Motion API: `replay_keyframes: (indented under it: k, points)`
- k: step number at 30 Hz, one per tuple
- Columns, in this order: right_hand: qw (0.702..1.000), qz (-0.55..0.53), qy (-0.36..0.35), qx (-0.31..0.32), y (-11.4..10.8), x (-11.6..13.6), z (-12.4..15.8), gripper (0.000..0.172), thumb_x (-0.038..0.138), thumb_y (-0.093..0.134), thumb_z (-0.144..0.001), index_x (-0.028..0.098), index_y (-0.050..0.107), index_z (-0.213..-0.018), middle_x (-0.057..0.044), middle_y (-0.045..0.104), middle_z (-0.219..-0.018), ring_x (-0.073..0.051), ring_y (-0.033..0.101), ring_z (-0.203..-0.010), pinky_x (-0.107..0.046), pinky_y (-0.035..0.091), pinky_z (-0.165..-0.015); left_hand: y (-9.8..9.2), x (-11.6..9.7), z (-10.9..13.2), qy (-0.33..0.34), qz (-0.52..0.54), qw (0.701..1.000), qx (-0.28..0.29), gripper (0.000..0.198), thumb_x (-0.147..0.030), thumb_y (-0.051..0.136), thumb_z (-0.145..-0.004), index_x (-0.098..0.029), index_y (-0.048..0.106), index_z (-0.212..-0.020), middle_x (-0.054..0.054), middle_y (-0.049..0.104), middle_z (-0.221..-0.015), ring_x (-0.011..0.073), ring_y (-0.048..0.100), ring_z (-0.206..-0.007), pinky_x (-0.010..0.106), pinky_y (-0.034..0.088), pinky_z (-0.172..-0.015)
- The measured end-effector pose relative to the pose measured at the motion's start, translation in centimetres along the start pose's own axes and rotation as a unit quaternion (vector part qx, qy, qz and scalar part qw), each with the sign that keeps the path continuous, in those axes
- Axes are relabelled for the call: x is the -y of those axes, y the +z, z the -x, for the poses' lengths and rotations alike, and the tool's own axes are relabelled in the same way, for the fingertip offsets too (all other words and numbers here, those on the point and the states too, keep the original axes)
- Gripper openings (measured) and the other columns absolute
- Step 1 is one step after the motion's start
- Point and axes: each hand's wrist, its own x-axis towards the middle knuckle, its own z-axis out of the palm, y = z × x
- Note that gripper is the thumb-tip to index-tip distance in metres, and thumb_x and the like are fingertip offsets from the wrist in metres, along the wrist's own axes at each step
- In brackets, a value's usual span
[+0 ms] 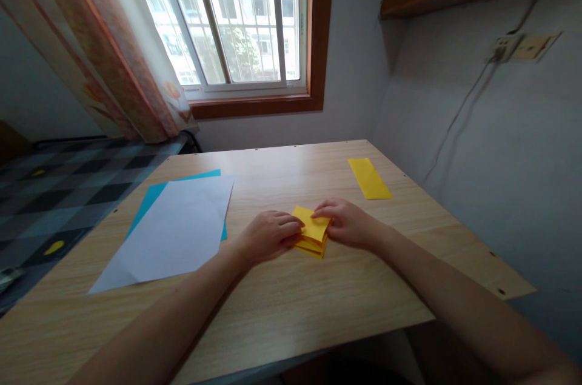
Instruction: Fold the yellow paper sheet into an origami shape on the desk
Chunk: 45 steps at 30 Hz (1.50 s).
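Note:
A small piece of folded yellow paper (313, 231) sits near the middle of the wooden table, its layers standing slightly apart along the near edge. My left hand (274, 233) grips its left side, fingers curled over the edge. On the opposite side, my right hand (348, 222) pinches the right edge, with the index finger lying on the top layer. Both thumbs are mostly hidden. Farther back to the right lies a flat yellow paper strip (370, 179), touched by neither hand.
A large white sheet (177, 227) overlaps a blue sheet (148, 206) on the left of the wooden table (273, 312). Beyond the left edge is a bed with a checked cover (104, 176). A wall with a cable (459, 112) borders the right, and a window stands behind.

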Motion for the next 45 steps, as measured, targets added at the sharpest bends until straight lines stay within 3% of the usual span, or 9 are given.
replay_keyframes:
  k: [7, 13, 17, 20, 26, 32, 41, 45]
  points:
    - [0.999, 0.048, 0.024, 0.002, 1.2, -0.9, -0.4, 0.033, 0.003, 0.058, -0.076, 0.018, 0.073, -0.102, -0.007, 0.073, -0.101, -0.020, 0.062, -0.096, -0.033, 0.046, -0.091, -0.1, -0.4, -0.2, -0.036, 0.028, 0.999, -0.017, 0.016, -0.033, 0.052, -0.091, -0.019, 0.061, -0.091, 0.004, 0.070, -0.088, 0.0162, 0.065, -0.079, 0.027, 0.049, -0.069]
    - [0.991, 0.107, 0.084, -0.013, 1.3, -0.2, -0.6, 0.029, 0.008, 0.057, -0.081, 0.018, 0.073, -0.103, -0.006, 0.074, -0.094, -0.020, 0.063, -0.088, -0.031, 0.045, -0.083, -0.6, -1.4, -0.7, -0.146, 0.020, 0.988, -0.040, 0.027, -0.045, 0.064, -0.080, -0.019, 0.060, -0.088, 0.005, 0.066, -0.083, 0.0192, 0.061, -0.074, 0.031, 0.048, -0.065]
    - [0.986, 0.139, 0.090, -0.020, 1.1, 0.3, -0.8, 0.026, 0.011, 0.058, -0.083, 0.017, 0.072, -0.103, -0.007, 0.074, -0.091, -0.021, 0.062, -0.086, -0.031, 0.044, -0.082, -0.1, -1.7, -1.2, -0.223, -0.005, 0.973, -0.055, 0.011, -0.026, 0.058, -0.082, -0.019, 0.057, -0.091, 0.005, 0.065, -0.091, 0.0214, 0.061, -0.085, 0.035, 0.050, -0.075]
    - [0.987, 0.144, 0.071, -0.025, 1.0, 0.5, -0.9, 0.024, 0.012, 0.058, -0.084, 0.017, 0.072, -0.103, -0.008, 0.073, -0.095, -0.021, 0.062, -0.088, -0.032, 0.042, -0.084, 0.5, -1.3, -1.2, -0.256, -0.008, 0.965, -0.058, 0.021, -0.013, 0.054, -0.078, -0.020, 0.054, -0.097, 0.006, 0.064, -0.098, 0.0222, 0.060, -0.093, 0.037, 0.050, -0.081]
    - [0.987, 0.155, 0.029, -0.032, 1.0, 0.4, -0.8, 0.022, 0.013, 0.059, -0.085, 0.018, 0.071, -0.102, -0.009, 0.073, -0.101, -0.021, 0.061, -0.089, -0.034, 0.040, -0.084, 1.2, -0.3, -1.0, -0.270, 0.020, 0.961, -0.055, 0.035, -0.009, 0.054, -0.073, -0.019, 0.051, -0.106, 0.008, 0.065, -0.105, 0.0227, 0.062, -0.099, 0.038, 0.050, -0.089]
    - [0.983, 0.182, 0.001, -0.010, 0.9, 0.7, -0.9, 0.025, 0.020, 0.056, -0.090, 0.017, 0.066, -0.113, -0.011, 0.071, -0.105, -0.022, 0.060, -0.093, -0.035, 0.038, -0.085, 1.1, -0.4, -1.3, -0.294, 0.043, 0.953, -0.051, 0.032, -0.010, 0.053, -0.073, -0.020, 0.057, -0.103, 0.005, 0.070, -0.097, 0.0205, 0.066, -0.087, 0.033, 0.053, -0.077]
    - [0.984, 0.149, 0.074, -0.062, 1.8, 0.9, -1.1, 0.032, 0.016, 0.053, -0.087, 0.019, 0.065, -0.117, -0.007, 0.071, -0.109, -0.021, 0.063, -0.098, -0.032, 0.042, -0.087, 1.4, 0.3, -1.1, -0.306, 0.027, 0.949, -0.071, 0.040, -0.010, 0.050, -0.077, -0.019, 0.067, -0.113, 0.007, 0.072, -0.109, 0.0205, 0.068, -0.095, 0.033, 0.053, -0.087]
    - [0.981, 0.121, 0.123, -0.084, 2.3, 0.9, -1.7, 0.026, 0.012, 0.053, -0.084, 0.018, 0.069, -0.104, -0.006, 0.072, -0.102, -0.020, 0.064, -0.094, -0.029, 0.045, -0.084, 1.3, 0.1, -1.4, -0.320, -0.011, 0.946, -0.054, 0.040, -0.011, 0.051, -0.079, -0.018, 0.066, -0.115, 0.008, 0.073, -0.109, 0.0218, 0.069, -0.095, 0.035, 0.053, -0.087]
